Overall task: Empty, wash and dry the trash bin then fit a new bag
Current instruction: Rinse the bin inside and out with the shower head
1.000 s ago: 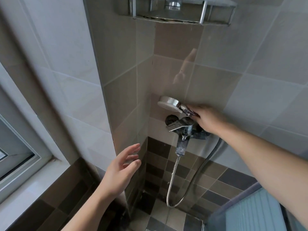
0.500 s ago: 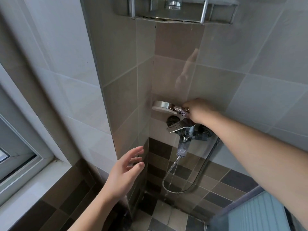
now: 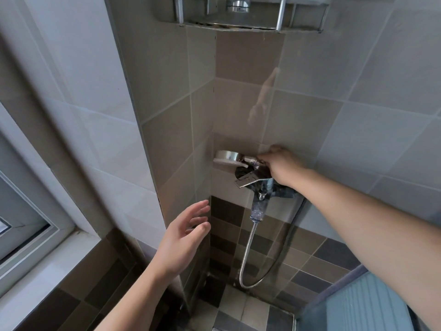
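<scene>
A chrome shower head (image 3: 226, 158) lies flat above the wall mixer tap (image 3: 260, 182) in the tiled corner. My right hand (image 3: 280, 163) grips the shower head's handle, which the fingers hide. From the tap a metal hose (image 3: 248, 247) hangs down in a loop toward the floor. My left hand (image 3: 183, 240) hovers lower left of the tap, fingers spread and holding nothing. A blue ribbed surface (image 3: 362, 306) shows at the bottom right; I cannot tell whether it is the bin.
A chrome corner shelf (image 3: 250, 20) is fixed high on the wall. A window frame and sill (image 3: 35, 254) run along the left. A tiled wall corner (image 3: 155, 163) juts out between window and tap. Tiled floor shows below the hose.
My right hand has lifted the shower head a little up and left above the tap. The hose loop has swung and now hangs still. My left hand stays open in place.
</scene>
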